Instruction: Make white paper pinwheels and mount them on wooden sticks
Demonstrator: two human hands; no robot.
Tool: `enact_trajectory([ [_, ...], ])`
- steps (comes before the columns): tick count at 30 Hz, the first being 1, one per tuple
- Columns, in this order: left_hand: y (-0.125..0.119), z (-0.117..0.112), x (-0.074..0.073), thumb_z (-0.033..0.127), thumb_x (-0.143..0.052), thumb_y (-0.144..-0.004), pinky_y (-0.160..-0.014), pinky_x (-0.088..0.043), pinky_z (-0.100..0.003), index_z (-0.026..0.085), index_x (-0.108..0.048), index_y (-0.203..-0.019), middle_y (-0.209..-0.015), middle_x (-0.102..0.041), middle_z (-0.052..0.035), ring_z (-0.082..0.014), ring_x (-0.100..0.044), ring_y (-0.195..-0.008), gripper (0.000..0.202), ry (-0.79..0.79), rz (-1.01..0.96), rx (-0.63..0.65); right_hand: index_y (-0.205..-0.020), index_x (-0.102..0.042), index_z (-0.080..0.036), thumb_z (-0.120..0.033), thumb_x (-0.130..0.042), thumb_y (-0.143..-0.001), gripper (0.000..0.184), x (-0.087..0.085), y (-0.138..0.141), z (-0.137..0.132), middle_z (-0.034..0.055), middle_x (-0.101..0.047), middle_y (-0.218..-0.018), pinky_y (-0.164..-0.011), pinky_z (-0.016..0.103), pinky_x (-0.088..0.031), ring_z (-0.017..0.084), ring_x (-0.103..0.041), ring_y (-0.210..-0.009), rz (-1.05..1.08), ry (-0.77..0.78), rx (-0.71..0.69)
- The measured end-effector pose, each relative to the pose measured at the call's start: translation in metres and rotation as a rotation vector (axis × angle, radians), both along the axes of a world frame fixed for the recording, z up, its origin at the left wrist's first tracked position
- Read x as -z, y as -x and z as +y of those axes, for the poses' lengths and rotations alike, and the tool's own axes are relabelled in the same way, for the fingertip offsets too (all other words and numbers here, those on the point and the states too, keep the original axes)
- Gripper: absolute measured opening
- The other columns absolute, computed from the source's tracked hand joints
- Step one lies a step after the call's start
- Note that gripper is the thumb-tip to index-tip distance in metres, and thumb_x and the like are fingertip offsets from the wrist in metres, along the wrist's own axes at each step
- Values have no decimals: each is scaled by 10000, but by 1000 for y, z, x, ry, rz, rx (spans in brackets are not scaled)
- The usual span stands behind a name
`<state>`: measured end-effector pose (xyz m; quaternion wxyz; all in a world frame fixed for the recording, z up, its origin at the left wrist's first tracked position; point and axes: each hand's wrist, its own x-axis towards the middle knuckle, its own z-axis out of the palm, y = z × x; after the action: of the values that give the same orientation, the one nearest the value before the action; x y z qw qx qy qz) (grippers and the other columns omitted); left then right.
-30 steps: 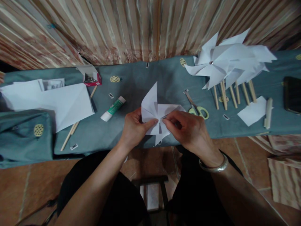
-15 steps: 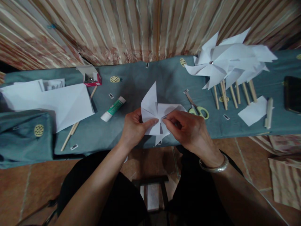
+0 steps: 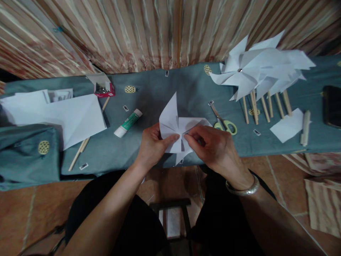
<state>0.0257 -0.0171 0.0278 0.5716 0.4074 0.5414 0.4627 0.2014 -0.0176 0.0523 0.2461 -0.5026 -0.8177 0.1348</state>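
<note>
A white paper pinwheel [image 3: 169, 115] with folded blades is held over the near edge of the cloth-covered table. My left hand [image 3: 153, 144] grips its left side, thumb pressed on the paper near the centre and the other fingers behind it. At the middle, the thumb and forefinger of my right hand [image 3: 211, 144] are pinched together against the folded paper. Whether anything small sits between those fingertips is hidden. Just beyond my right hand lie green-handled scissors [image 3: 226, 125]. A glue stick [image 3: 128, 123] with a green label rests to the left of my left hand.
Finished-looking pinwheels [image 3: 262, 67] on wooden sticks [image 3: 264, 108] lie at the right back. Near them are a paper piece [image 3: 287, 126], a white pen [image 3: 305, 128] and a dark phone-like object [image 3: 332, 106]. Leftward are paper sheets [image 3: 80, 119], sticks [image 3: 77, 155] and a red box [image 3: 104, 93] of metal pieces.
</note>
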Motion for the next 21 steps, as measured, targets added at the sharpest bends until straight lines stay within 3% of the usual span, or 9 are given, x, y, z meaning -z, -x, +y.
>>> enact_trajectory([
  [15,-3,-1,-3,234,-798,-616,-620,-532,-277,160,-716,-759,-762,-745,-29,-183,-663,-660,181,14,17,-34,-768,-628,-182,-268,-559,-911,181,1,0,0,14,-639,-673,-598,264,-393,145,-594,-619,1,26,9],
  [21,-1,-2,-4,229,-782,-625,-640,-539,-281,155,-711,-819,-799,-754,-31,-178,-666,-675,220,-2,-36,-73,-830,-658,-198,-279,-586,-914,137,-9,-2,-2,18,-696,-716,-621,276,-450,156,-644,-649,83,-38,9],
])
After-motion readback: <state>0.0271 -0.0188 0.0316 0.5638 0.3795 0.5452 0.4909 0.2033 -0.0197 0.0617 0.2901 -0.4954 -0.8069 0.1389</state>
